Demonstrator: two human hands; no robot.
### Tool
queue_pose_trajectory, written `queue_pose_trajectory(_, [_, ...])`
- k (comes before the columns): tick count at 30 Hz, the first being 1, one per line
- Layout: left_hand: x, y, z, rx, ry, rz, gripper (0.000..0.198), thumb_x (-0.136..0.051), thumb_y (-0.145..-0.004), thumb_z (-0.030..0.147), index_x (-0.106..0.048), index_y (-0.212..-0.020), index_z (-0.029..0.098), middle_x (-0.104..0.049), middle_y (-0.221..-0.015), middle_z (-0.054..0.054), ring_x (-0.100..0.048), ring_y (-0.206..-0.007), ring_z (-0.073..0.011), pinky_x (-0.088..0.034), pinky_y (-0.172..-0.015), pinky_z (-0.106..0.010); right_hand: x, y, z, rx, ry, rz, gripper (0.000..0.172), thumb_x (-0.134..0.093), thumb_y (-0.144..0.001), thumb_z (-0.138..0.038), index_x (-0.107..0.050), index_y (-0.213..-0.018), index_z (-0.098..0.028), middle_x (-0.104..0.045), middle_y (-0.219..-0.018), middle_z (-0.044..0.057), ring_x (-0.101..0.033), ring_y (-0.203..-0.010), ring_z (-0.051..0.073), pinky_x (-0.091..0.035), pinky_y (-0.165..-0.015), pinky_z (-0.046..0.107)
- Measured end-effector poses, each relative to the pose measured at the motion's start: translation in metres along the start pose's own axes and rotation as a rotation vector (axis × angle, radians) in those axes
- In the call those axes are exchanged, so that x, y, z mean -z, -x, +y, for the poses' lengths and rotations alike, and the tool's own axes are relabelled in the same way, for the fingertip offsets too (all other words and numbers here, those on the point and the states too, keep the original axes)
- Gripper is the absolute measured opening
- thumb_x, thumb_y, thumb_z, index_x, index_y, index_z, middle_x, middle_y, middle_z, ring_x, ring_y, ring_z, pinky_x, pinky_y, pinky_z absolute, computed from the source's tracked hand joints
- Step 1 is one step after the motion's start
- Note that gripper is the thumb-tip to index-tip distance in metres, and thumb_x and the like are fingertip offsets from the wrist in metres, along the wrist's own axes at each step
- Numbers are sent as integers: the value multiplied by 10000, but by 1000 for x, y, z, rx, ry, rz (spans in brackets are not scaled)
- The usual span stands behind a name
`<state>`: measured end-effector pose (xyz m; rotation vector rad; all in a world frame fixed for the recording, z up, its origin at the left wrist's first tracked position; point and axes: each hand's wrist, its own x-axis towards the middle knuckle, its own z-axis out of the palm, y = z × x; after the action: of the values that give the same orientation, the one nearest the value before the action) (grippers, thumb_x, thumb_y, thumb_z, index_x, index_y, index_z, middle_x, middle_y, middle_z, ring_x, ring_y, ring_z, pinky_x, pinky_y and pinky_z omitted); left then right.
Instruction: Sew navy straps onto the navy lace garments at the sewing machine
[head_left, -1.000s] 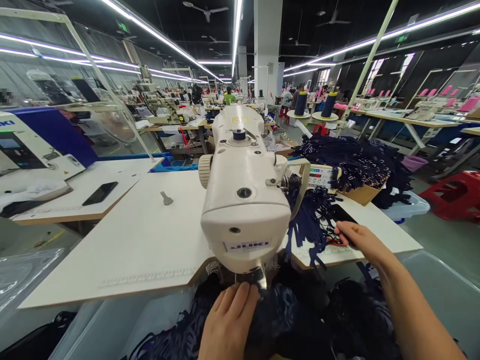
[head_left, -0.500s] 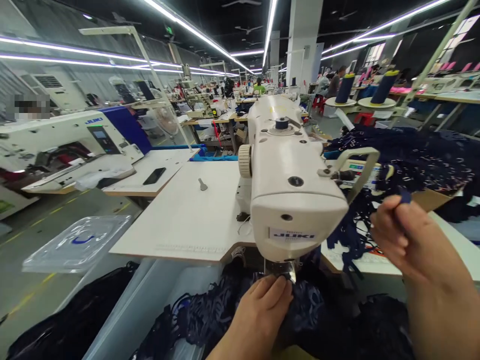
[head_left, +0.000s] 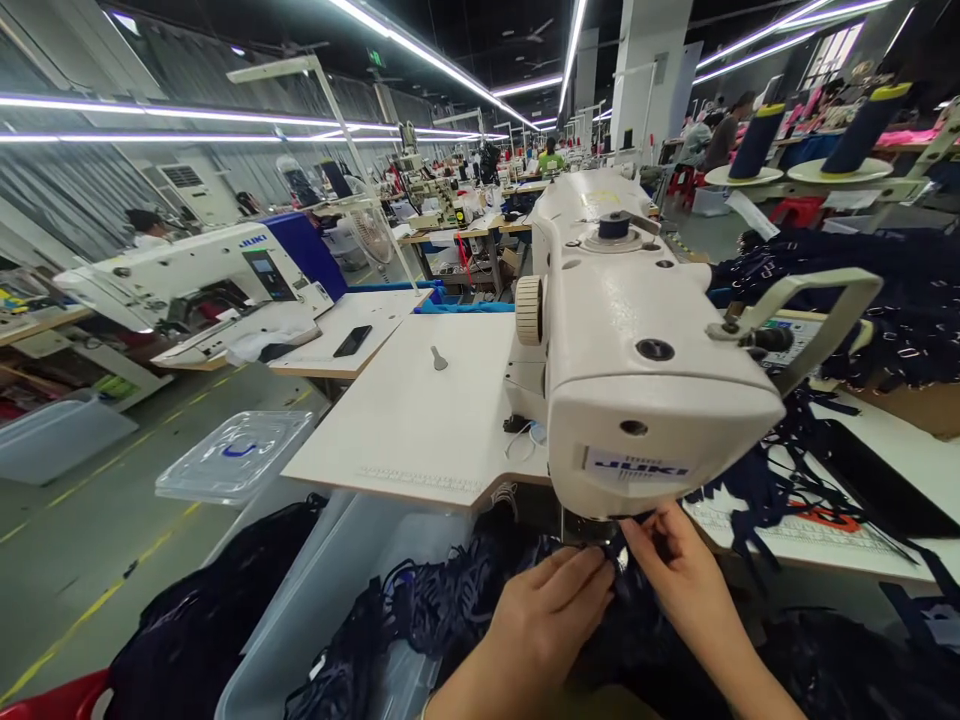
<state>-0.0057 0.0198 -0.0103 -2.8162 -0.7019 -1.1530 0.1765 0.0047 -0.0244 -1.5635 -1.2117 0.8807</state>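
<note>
Navy strap [head_left: 617,544], one, between two hands, beneath sewing machine head [head_left: 660,430].
Right hand [head_left: 681,560]: thumb and fingers pinched on strap; left hand [head_left: 547,612]: fingers together just beside it, grip cannot be told. Strap heap [head_left: 435,605] left of grip, loose straps [head_left: 750,490] right.

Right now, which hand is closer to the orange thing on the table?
Right. The right hand is to the left of the orange thing, with a gap between them; the left hand is farther left, beyond the right one.
</note>
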Motion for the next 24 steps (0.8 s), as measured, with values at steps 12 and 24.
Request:
queue_pose_trajectory(12, [10, 0, -1, -92, -104, -187, 311, -488, -952, 115, -557, -1255, 104, -667, -1137, -47, -564, -1150, -168, -381, -1096, -324, -12, 1, 6, -84, -199, -22, 249, -542, -880, -457, -527, -988, -233, -487, -707, -39, -499, -652, 136, -460, -615, 215])
queue_pose_trajectory(24, [7, 8, -3, -106, -155, -238, 345, -453, -972, 144, -521, -1307, 98, -606, -1260, -55, -488, -1254, -200, -370, -1116, -346, -7, -2, 9, -99, -120, -90, 330, -507, -896, -472, -500, -1143, -252, -551, -766, -9, -577, -783, 183, -480, -643, 233])
